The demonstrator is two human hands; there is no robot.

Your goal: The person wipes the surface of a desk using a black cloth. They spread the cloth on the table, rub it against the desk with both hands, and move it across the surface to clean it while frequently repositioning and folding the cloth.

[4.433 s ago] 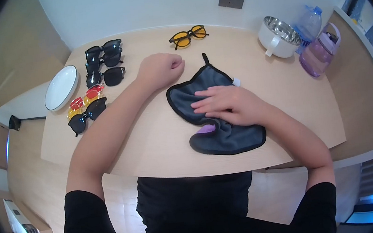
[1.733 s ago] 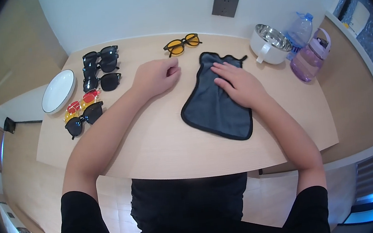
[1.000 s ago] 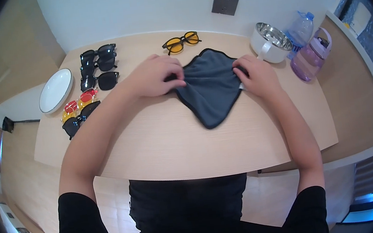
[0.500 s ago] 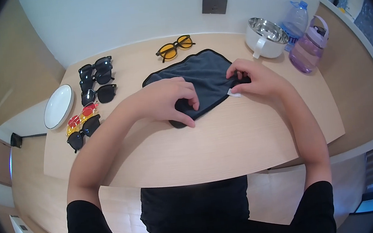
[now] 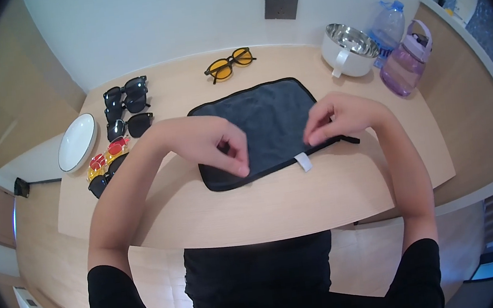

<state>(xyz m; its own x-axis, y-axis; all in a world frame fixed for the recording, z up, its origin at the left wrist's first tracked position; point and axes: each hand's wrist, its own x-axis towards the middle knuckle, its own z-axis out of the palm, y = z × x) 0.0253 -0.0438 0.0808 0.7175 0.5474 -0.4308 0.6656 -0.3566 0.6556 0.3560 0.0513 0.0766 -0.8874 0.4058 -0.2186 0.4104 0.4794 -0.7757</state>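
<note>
A dark grey cloth (image 5: 266, 112) with black edging lies spread nearly flat on the table, a white tag (image 5: 303, 161) sticking out from its near edge. My left hand (image 5: 212, 146) is over its near left part, thumb and fingers pinched together at the near border. Over the right part, my right hand (image 5: 340, 118) has its fingers curled, the tips closed near the same border. A black-edged corner pokes out to the right below that hand. Beyond the cloth sit glasses with yellow lenses (image 5: 230, 64), touched by neither hand.
Several dark sunglasses (image 5: 127, 100) stand in a column at the left, with red-lensed glasses (image 5: 107, 156) nearer me. A white oval dish (image 5: 77, 143) sits at the left edge. Far right are a white-and-steel cup (image 5: 349, 51), a clear bottle (image 5: 387, 25) and a purple bottle (image 5: 405, 66).
The cloth has come toward me and lies flatter, its near edge lower and the tag more exposed. Both hands have moved nearer; the left has also shifted slightly left.
</note>
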